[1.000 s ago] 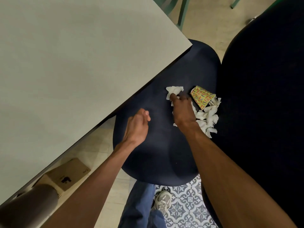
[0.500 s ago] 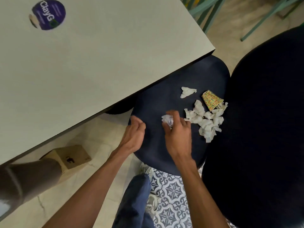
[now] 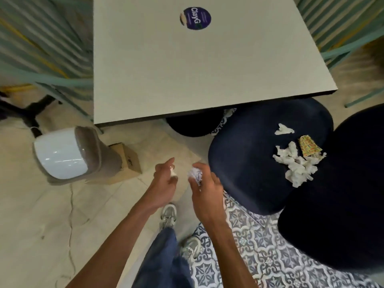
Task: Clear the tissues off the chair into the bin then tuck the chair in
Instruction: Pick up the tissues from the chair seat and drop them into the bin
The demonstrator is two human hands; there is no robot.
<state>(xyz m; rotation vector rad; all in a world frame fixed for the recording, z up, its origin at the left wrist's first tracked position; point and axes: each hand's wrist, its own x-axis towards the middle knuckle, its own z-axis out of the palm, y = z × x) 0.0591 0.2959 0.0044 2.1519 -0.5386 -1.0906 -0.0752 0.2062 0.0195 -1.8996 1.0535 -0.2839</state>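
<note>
Tissues (image 3: 297,165) lie heaped on the chair (image 3: 247,163) seat, touching a patterned wrapper (image 3: 309,149), with one piece apart. My right hand (image 3: 204,190) grips a crumpled wad (image 3: 195,175) over the floor. My left hand (image 3: 164,183) pinches a white scrap (image 3: 172,173), mostly hidden. The bin (image 3: 68,154) is at the left, blurred, near the counter (image 3: 187,69) corner.

The table top (image 3: 207,69) at twelve o'clock is a smooth, matt, pale-grey board bearing a printed round sticker (image 3: 195,18). At nine o'clock the bin (image 3: 60,156) shows a glossy white plastic top and a matt grey-brown side, with a dull brown cardboard box (image 3: 126,163) beside it. The chair seat (image 3: 245,163) at three o'clock is matt dark-blue cloth. The tissues (image 3: 297,165) on it are soft, crinkled white paper, like the wad (image 3: 195,175) gripped in the right hand (image 3: 205,196) and the scrap (image 3: 172,173) pinched in the left hand (image 3: 164,183).
</note>
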